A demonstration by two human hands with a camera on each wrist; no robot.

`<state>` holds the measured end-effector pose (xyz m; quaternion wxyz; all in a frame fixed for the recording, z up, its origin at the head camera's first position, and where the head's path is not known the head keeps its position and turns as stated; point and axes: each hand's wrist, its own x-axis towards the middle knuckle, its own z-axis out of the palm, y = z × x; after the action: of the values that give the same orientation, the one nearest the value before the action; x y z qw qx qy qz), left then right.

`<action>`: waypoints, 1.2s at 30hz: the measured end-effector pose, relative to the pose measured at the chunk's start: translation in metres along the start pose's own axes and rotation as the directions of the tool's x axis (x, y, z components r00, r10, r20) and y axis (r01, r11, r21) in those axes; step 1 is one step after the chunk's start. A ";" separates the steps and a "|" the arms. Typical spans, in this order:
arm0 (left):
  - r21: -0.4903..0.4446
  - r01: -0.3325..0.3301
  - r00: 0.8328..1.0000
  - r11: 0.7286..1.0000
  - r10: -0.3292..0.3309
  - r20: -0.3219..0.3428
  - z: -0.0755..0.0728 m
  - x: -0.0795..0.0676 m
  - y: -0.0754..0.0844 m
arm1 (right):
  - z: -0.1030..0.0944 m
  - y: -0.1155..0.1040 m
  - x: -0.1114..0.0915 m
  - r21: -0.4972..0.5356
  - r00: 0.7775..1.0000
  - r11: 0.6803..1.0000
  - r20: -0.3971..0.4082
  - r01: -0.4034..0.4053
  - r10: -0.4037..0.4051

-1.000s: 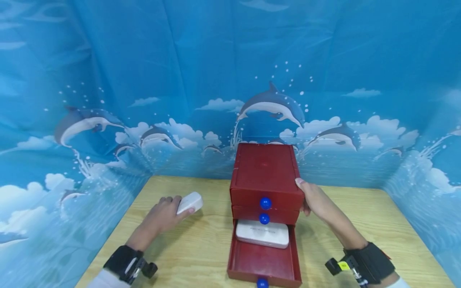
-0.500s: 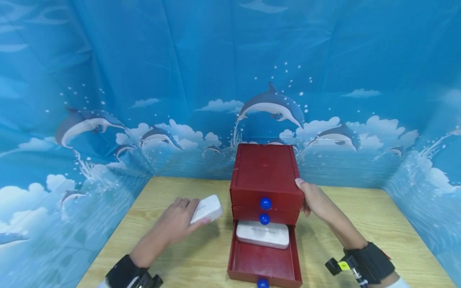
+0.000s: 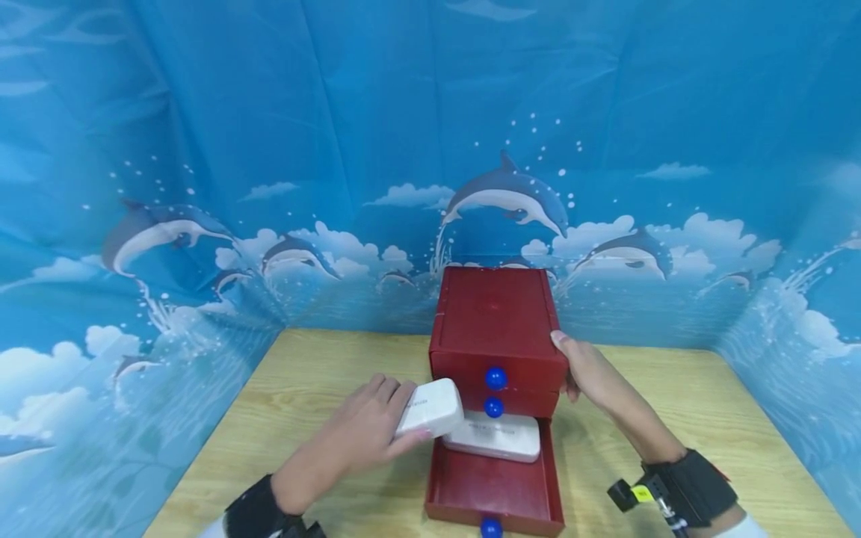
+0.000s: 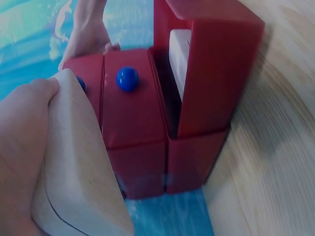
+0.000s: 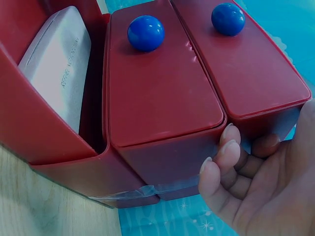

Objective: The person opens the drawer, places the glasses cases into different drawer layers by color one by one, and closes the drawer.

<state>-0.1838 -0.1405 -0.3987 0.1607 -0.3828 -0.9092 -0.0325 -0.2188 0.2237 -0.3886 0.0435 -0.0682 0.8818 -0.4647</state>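
My left hand point(image 3: 363, 427) grips a white glasses case point(image 3: 432, 407), thumb along its near side and fingers over the far side. It is held at the left edge of the pulled-out bottom drawer point(image 3: 494, 495) of a red drawer cabinet point(image 3: 498, 310). A second white glasses case point(image 5: 64, 69), with small printed lettering, lies at the back of that drawer, its left end covered by the held one in the head view. My right hand point(image 3: 590, 373) holds the cabinet's upper right edge, thumb on top; its curled fingers point(image 5: 227, 153) meet the side wall.
Two upper drawers are pushed in, each with a round blue knob point(image 3: 495, 378). Another blue knob point(image 3: 492, 527) sits on the bottom drawer's front. The cabinet stands on a wooden table point(image 3: 646, 433), before a blue dolphin-print curtain point(image 3: 377, 112).
My left hand has carried the glasses case rightward and nearer, from over the table to the drawer's left edge. The right hand, cabinet and drawer have stayed put.
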 end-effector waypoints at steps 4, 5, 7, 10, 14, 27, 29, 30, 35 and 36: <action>0.010 -0.052 0.998 0.999 0.051 0.020 0.002 0.007 0.011 | 0.000 -0.001 0.000 -0.002 1.000 1.000 -0.001 0.003 -0.003; 0.014 -0.062 0.998 0.998 0.061 0.033 0.003 0.008 0.014 | 0.000 0.000 0.001 -0.003 1.000 1.000 -0.001 0.004 -0.004; 0.007 -0.077 0.995 0.997 0.077 0.060 0.005 0.011 0.020 | 0.001 0.000 0.001 0.000 1.000 1.000 -0.003 0.003 -0.003; -0.015 -0.099 0.990 0.995 0.100 0.102 0.007 0.016 0.029 | 0.002 0.001 0.002 0.008 1.000 1.000 -0.004 0.002 -0.002; -0.022 -0.140 0.982 0.990 0.141 0.122 0.010 0.023 0.041 | 0.002 0.002 0.002 0.006 1.000 1.000 -0.006 0.003 -0.003; -0.055 -0.231 0.971 0.971 0.234 0.055 0.028 0.036 0.074 | 0.002 0.002 -0.001 -0.005 1.000 1.000 -0.009 0.001 -0.001; -0.066 -0.232 0.969 0.970 0.236 0.072 0.029 0.038 0.077 | 0.001 0.002 0.000 -0.006 1.000 1.000 -0.011 0.007 -0.007; -0.075 -0.231 0.967 0.970 0.238 0.089 0.029 0.039 0.078 | 0.001 0.002 0.000 -0.004 1.000 1.000 -0.011 0.012 -0.012; -0.122 -0.220 0.953 0.968 0.240 0.185 0.032 0.044 0.085 | 0.001 0.003 0.001 0.011 1.000 1.000 -0.005 0.021 -0.021; -0.127 -0.217 0.950 0.968 0.239 0.200 0.033 0.044 0.087 | 0.001 0.003 0.001 0.014 1.000 1.000 -0.004 0.018 -0.018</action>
<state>-0.1603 -0.0433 -0.4218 0.0448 -0.4944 -0.8679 -0.0194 -0.2198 0.2247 -0.3914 0.0379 -0.0750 0.8778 -0.4716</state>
